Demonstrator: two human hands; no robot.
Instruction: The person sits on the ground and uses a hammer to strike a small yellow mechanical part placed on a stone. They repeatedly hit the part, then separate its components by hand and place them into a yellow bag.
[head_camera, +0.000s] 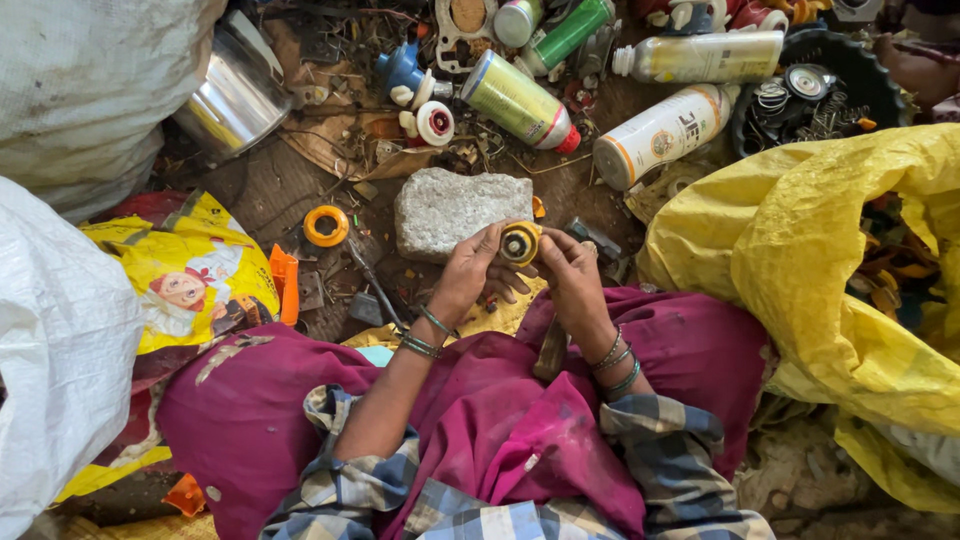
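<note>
We've got the small yellow-and-black wheel (520, 243) pinched between left hand (468, 272) and right hand (574, 282), fingers clenched round it, just near the grey stone block (452, 209). Looks like we're prying it apart; needs firm twisting.

This is a scrap-sorting spot — an informal recycling workplace on a bare dirt floor (290, 190). Used spray cans (520, 100) lie jumbled along the top of the frame among loose caps, wire bits and metal odds. A dented steel pot (235, 95) sits at upper left beside a white woven sack (60, 330), and a big yellow sack (800, 250) of sorted pieces fills the right side. A rough grey stone block (455, 205) rests at the centre — worn and dusty.
</note>
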